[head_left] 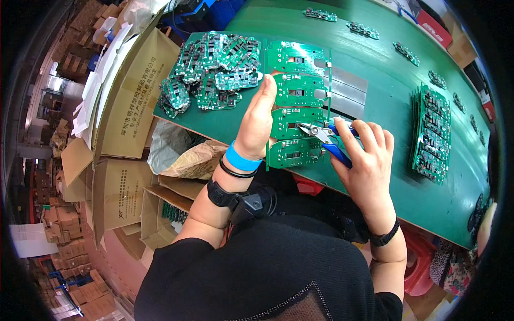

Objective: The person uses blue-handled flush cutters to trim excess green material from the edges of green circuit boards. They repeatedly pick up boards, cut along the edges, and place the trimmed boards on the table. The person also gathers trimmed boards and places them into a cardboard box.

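Observation:
A green panel of several joined circuit boards [297,115] is held upright along its long side in front of me. My left hand [258,120] grips its left edge, with the thumb side showing and the other fingers hidden behind the boards. My right hand [369,158] is closed round the blue handles of a pair of side cutters [321,132]. Their metal jaws lie over the right part of the panel, by the second board from the near end. Whether the blades touch the board I cannot tell.
On the green table [385,134], a heap of loose circuit boards [214,67] lies left. A stack of uncut panels [431,136] stands right, and small boards [362,30] form a curved row beyond. A grey metal plate [348,91] lies behind my panel. Cardboard boxes [134,91] stand left.

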The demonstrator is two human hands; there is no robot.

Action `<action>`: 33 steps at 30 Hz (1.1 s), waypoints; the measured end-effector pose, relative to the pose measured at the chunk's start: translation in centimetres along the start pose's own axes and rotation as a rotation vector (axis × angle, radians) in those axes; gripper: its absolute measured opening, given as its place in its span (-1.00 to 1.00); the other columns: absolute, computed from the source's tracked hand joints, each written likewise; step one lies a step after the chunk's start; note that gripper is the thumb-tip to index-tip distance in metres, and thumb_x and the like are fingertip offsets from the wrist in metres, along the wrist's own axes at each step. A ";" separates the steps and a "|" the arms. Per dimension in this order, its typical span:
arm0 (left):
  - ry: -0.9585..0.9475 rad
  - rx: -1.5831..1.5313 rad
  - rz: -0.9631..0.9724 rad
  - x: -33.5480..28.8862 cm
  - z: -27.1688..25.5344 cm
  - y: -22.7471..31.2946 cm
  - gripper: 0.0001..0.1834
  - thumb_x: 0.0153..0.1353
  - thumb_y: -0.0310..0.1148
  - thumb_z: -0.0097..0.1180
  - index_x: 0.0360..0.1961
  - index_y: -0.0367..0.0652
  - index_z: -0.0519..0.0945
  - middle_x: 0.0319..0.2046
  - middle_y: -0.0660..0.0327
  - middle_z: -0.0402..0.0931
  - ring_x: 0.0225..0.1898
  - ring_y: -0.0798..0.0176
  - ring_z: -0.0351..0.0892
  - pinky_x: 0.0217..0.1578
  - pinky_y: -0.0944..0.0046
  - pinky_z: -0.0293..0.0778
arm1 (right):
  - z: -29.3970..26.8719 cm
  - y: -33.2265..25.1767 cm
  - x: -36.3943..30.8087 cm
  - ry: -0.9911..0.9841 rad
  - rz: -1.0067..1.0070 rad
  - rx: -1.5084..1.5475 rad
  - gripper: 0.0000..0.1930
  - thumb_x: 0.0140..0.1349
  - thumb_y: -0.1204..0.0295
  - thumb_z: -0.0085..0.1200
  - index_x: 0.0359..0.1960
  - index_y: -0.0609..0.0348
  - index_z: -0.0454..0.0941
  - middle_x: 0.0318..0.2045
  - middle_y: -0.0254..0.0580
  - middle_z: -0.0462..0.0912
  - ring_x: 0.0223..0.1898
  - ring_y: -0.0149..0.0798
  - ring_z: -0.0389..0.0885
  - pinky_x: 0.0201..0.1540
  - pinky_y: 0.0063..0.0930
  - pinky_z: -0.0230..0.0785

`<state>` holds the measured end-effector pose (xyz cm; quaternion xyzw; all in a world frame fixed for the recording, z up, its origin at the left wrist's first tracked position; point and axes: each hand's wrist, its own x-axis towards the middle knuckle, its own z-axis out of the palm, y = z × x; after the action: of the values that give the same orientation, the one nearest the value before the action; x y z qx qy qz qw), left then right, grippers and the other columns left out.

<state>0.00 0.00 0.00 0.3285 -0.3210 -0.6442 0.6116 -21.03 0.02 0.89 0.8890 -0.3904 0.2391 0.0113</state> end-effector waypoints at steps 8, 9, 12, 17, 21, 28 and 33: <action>0.012 -0.087 -0.044 0.0 -0.3 -0.3 -0.38 0.43 0.09 -0.45 0.25 -0.15 0.27 0.10 0.01 0.43 0.05 0.04 0.52 0.01 0.03 0.53 | 0.4 0.3 -0.1 0.035 -0.037 0.015 -0.37 -0.21 0.32 0.34 0.03 0.01 0.50 -0.18 -0.23 0.49 -0.14 -0.18 0.45 -0.08 -0.23 0.20; 0.016 -0.098 -0.043 0.0 -0.2 -0.2 -0.40 0.44 0.07 -0.46 0.25 -0.15 0.27 0.09 0.02 0.43 0.03 0.06 0.53 -0.01 0.06 0.55 | 0.5 0.3 -0.1 0.062 -0.021 0.021 -0.39 -0.21 0.33 0.34 0.02 0.02 0.51 -0.20 -0.23 0.49 -0.16 -0.18 0.46 -0.09 -0.24 0.21; 0.007 -0.178 -0.067 -0.2 -0.4 -0.1 -0.40 0.45 0.06 -0.48 0.24 -0.16 0.27 0.07 0.02 0.44 0.01 0.09 0.55 -0.04 0.07 0.57 | 0.6 0.4 -0.1 0.146 0.028 0.072 -0.45 -0.19 0.34 0.33 -0.03 0.03 0.56 -0.25 -0.23 0.50 -0.21 -0.17 0.47 -0.13 -0.26 0.22; -0.047 -0.454 -0.186 -0.9 -2.6 0.1 -0.28 0.40 0.17 -0.48 0.34 -0.17 0.16 0.20 -0.11 0.31 0.06 -0.13 0.50 -0.03 -0.08 0.55 | 0.2 1.9 -0.3 0.259 0.145 0.145 -0.54 -0.14 0.39 0.33 -0.10 0.09 0.61 -0.28 -0.21 0.52 -0.26 -0.15 0.48 -0.16 -0.31 0.26; -0.241 -0.743 -0.249 -1.2 -2.6 -1.5 -0.25 0.39 0.17 -0.49 0.40 -0.18 -0.01 0.33 -0.24 0.02 0.04 -0.16 0.50 -0.14 -0.11 0.62 | 0.6 2.4 -0.3 0.195 0.176 0.089 -0.55 -0.11 0.36 0.32 -0.08 0.09 0.59 -0.29 -0.23 0.52 -0.25 -0.16 0.47 -0.19 -0.31 0.25; -0.367 -0.894 -0.254 -1.1 -2.9 -2.7 -0.22 0.38 0.21 -0.52 0.41 -0.15 -0.02 0.30 -0.18 0.12 0.09 -0.22 0.46 -0.06 -0.15 0.56 | 1.6 2.0 -0.3 0.157 0.200 0.041 -0.51 -0.10 0.33 0.31 -0.03 0.06 0.57 -0.27 -0.24 0.51 -0.20 -0.17 0.47 -0.14 -0.28 0.24; -0.267 -0.851 -0.245 -1.0 -1.8 -1.8 -0.25 0.39 0.17 -0.50 0.41 -0.13 -0.06 0.37 -0.23 -0.14 0.06 -0.27 0.46 -0.11 -0.19 0.59 | 1.3 1.9 -0.4 0.160 0.237 0.044 -0.48 -0.08 0.32 0.32 0.00 0.06 0.55 -0.20 -0.17 0.51 -0.11 -0.12 0.46 -0.05 -0.25 0.24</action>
<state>0.47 1.08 -2.52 -0.0021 -0.0629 -0.8228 0.5649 -22.07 -1.32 -0.76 0.8148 -0.4851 0.3174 -0.0052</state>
